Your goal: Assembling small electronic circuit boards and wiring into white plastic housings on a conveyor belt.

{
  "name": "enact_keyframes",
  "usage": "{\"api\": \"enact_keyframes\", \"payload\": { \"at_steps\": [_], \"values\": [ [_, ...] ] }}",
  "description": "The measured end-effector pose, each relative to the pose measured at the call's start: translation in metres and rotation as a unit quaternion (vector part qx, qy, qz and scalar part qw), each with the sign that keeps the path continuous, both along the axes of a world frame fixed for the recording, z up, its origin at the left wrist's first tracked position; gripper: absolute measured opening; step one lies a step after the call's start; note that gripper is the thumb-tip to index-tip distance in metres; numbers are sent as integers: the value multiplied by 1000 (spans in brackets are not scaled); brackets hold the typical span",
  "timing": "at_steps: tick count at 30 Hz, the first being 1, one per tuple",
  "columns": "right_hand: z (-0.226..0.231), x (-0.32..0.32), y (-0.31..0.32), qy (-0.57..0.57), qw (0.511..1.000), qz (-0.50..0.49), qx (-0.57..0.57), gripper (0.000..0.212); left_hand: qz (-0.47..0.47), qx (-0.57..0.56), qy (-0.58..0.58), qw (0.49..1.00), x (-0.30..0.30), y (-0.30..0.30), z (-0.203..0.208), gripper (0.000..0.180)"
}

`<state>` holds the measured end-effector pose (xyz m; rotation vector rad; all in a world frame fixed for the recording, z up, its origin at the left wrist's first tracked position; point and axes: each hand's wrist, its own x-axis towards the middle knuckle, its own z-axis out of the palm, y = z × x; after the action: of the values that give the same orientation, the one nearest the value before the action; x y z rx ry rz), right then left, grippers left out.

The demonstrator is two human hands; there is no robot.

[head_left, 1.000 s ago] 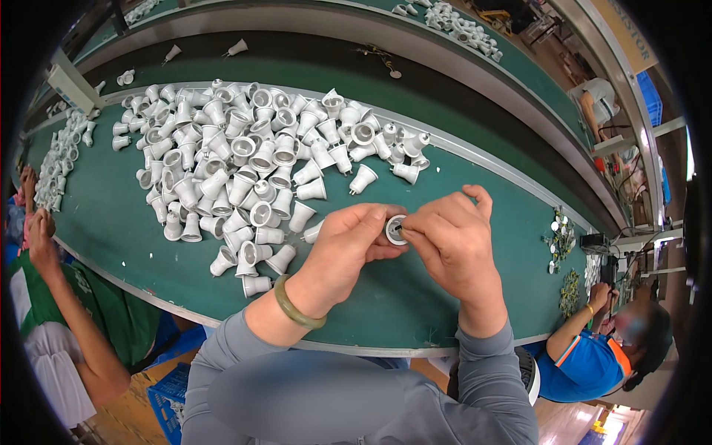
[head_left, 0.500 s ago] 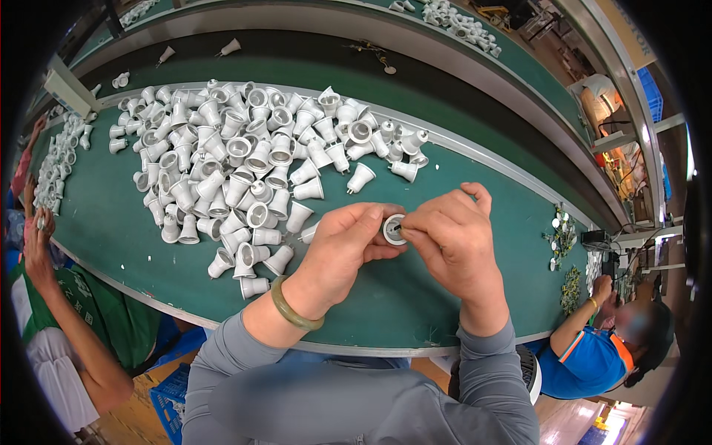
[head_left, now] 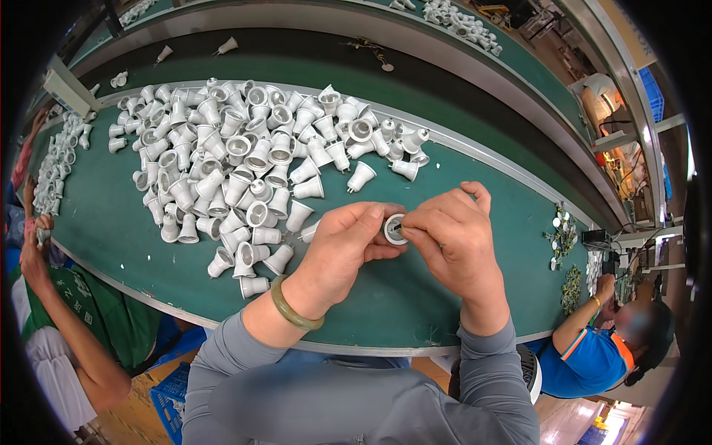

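Observation:
My left hand (head_left: 345, 245) is closed around a white lamp housing (head_left: 391, 235), its round open mouth turned toward my right hand. Fingers and thumb of my right hand (head_left: 452, 239) are pinched together at the rim of that mouth. What they hold, if anything, is too small and hidden to name; something dark shows inside the housing. A big heap of similar white lamp housings (head_left: 239, 148) lies left of and beyond my hands on the green work surface (head_left: 386, 304). One housing (head_left: 310, 232) lies right beside my left hand.
A metal rail (head_left: 475, 153) borders the table's far side, with a dark lower strip behind. At the right lie small parts with wires (head_left: 561, 237) near a co-worker in a blue shirt (head_left: 589, 363). Another co-worker's arms (head_left: 63, 311) work at the left. A blue crate (head_left: 170, 397) stands below.
My hands and the housing stay almost in place, with only slight finger movement. The left co-worker's hands have shifted a little.

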<state>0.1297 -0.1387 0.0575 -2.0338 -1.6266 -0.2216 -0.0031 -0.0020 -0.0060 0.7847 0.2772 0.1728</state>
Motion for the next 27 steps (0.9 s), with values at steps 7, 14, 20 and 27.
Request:
{"api": "enact_keyframes", "payload": {
  "at_steps": [7, 14, 20, 27],
  "values": [
    [-2, 0, 1, -8, 1000, -1, -7, 12, -5, 2, -3, 1000, 0, 1, 0, 45],
    [2, 1, 1, -8, 1000, 14, 8, 14, -1, 8, 20, 1000, 0, -1, 5, 41],
    [2, 1, 0, -16, 1000, 23, 8, 15, -12, 42, 17, 999, -1, 0, 4, 44],
    [1, 2, -2, -37, 999, 31, -15, 16, -7, 42, 13, 999, -1, -1, 2, 42]
  ]
}}
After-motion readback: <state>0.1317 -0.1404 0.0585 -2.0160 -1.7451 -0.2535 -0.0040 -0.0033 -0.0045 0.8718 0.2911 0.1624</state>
